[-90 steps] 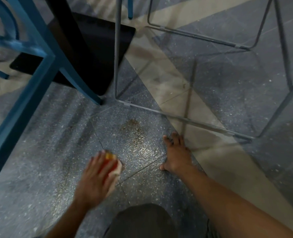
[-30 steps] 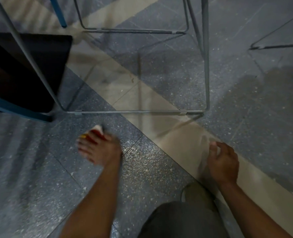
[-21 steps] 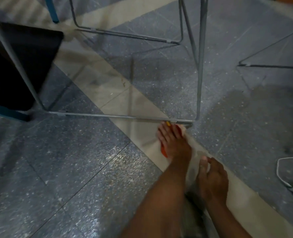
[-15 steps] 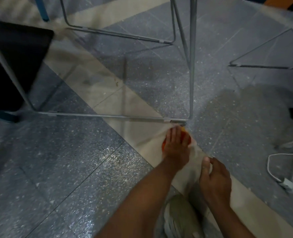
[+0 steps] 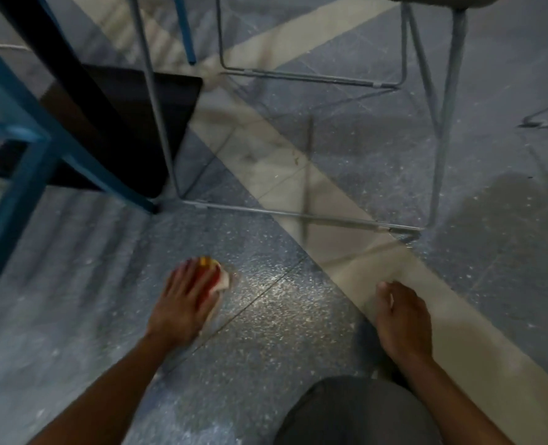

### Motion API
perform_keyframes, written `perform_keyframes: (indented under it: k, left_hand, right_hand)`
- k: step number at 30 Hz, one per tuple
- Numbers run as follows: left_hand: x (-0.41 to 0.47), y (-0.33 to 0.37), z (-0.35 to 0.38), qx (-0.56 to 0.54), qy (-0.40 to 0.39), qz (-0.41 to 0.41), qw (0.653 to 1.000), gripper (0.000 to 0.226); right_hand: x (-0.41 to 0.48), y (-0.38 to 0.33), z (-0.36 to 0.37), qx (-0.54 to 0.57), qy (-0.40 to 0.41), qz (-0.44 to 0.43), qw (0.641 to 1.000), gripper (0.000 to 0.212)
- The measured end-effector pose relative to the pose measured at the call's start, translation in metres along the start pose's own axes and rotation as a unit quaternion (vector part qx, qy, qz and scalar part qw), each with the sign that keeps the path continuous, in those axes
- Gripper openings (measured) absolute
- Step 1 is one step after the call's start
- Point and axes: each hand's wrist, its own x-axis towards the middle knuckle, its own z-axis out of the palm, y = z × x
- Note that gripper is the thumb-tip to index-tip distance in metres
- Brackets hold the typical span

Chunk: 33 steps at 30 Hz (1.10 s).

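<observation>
1. At far left, a blue chair leg [image 5: 12,203] stands on the speckled floor [image 5: 73,284].
2. Left hand [image 5: 183,303] presses a red and white cloth [image 5: 217,282] flat on that floor, fingers straight and together.
3. Right hand [image 5: 404,319] rests on the pale strip [image 5: 346,261], fingers loosely bent, holding nothing.
</observation>
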Motion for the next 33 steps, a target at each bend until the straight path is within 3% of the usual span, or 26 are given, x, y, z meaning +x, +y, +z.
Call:
perform_keyframes:
  k: [3,5,7,9,11,12,17,19,22,24,26,29,31,33]
  left_hand:
    - [0.027,0.038,-0.002,-0.065,0.043,-0.273,0.959,0.072]
    - [0.041,0.092,0.004,-0.105,0.078,-0.347,0.929,0.063]
    - [0.042,0.147,0.016,-0.122,0.050,-0.269,0.954,0.059]
    - [0.007,0.184,0.043,-0.077,0.020,-0.082,0.994,0.057]
    - [-0.046,0.188,0.074,-0.011,0.005,0.086,0.996,0.058]
    - [-0.072,0.176,0.081,0.009,-0.011,0.094,0.995,0.059]
    - [-0.179,0.049,0.055,0.043,-0.003,0.038,0.998,0.061]
    - [-0.177,0.017,0.038,-0.007,0.021,-0.092,0.996,0.058]
    - [-0.132,0.032,0.024,-0.061,0.053,-0.312,0.947,0.059]
    - [-0.093,0.061,0.021,-0.109,0.071,-0.383,0.915,0.059]
    - [-0.071,0.091,0.021,-0.117,0.068,-0.337,0.932,0.058]
    - [-0.093,0.127,0.038,-0.143,0.053,-0.154,0.976,0.057]
    - [-0.133,0.126,0.040,-0.232,0.050,-0.167,0.957,0.047]
    - [-0.180,0.113,0.034,-0.316,-0.003,-0.141,0.938,0.056]
  right_hand:
    - [-0.006,-0.024,0.014,-0.021,-0.019,-0.043,0.999,0.052]
    - [-0.011,-0.041,0.024,-0.027,-0.027,-0.080,0.996,0.044]
    - [-0.011,-0.051,0.031,-0.028,-0.032,-0.111,0.993,0.038]
    - [-0.011,-0.062,0.038,-0.038,-0.048,-0.142,0.988,0.035]
    - [-0.010,-0.072,0.042,-0.040,-0.075,-0.162,0.983,0.031]
    - [-0.009,-0.076,0.043,-0.039,-0.090,-0.168,0.981,0.029]
    - [-0.009,-0.105,0.052,-0.057,-0.181,-0.195,0.962,0.030]
    - [-0.013,-0.118,0.059,-0.059,-0.205,-0.209,0.954,0.028]
    - [-0.017,-0.134,0.070,-0.058,-0.234,-0.245,0.939,0.025]
    - [-0.016,-0.143,0.078,-0.070,-0.252,-0.262,0.929,0.026]
    - [-0.010,-0.150,0.084,-0.076,-0.271,-0.262,0.923,0.024]
    - [0.001,-0.162,0.091,-0.072,-0.310,-0.259,0.912,0.017]
    - [0.009,-0.170,0.092,-0.078,-0.334,-0.261,0.902,0.012]
    - [0.018,-0.183,0.089,-0.102,-0.341,-0.276,0.893,0.017]
